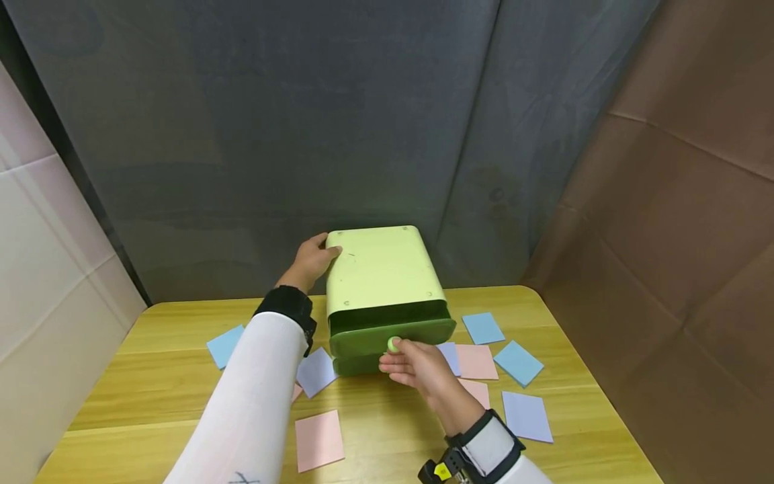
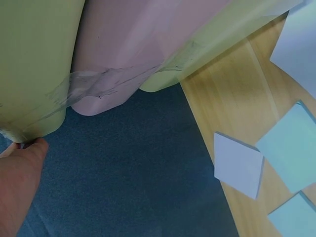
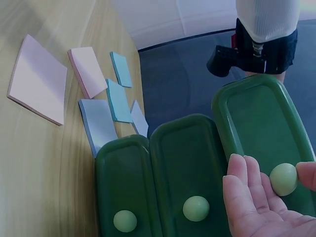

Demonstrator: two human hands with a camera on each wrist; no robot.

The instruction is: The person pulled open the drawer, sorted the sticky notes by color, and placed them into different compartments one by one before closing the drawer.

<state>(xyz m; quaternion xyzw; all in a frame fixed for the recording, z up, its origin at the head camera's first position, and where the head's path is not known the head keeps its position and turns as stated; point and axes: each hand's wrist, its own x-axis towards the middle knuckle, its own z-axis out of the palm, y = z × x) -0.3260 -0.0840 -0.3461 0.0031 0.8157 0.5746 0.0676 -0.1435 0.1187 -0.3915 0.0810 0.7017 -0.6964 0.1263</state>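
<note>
A small desktop drawer unit [image 1: 381, 265] with a pale yellow-green top stands on the table. Three dark green drawer fronts with round knobs appear in the right wrist view. The top drawer [image 1: 393, 336] is pulled partly out, leaving a dark gap below the unit's top edge. At the unit's rear left corner my left hand [image 1: 314, 259] grips the casing, thumb on the top. My right hand [image 1: 423, 370] pinches the top drawer's light green knob [image 3: 283, 179] between thumb and fingers. The drawer's inside is in shadow, its contents hidden.
Sticky note pads lie around the unit: blue ones [image 1: 519, 363] and a lilac one [image 1: 528, 417] at right, a pink one [image 1: 319, 440] in front, another lilac one [image 1: 316, 372] at left. A grey curtain [image 1: 302, 134] hangs behind the wooden table [image 1: 151, 376].
</note>
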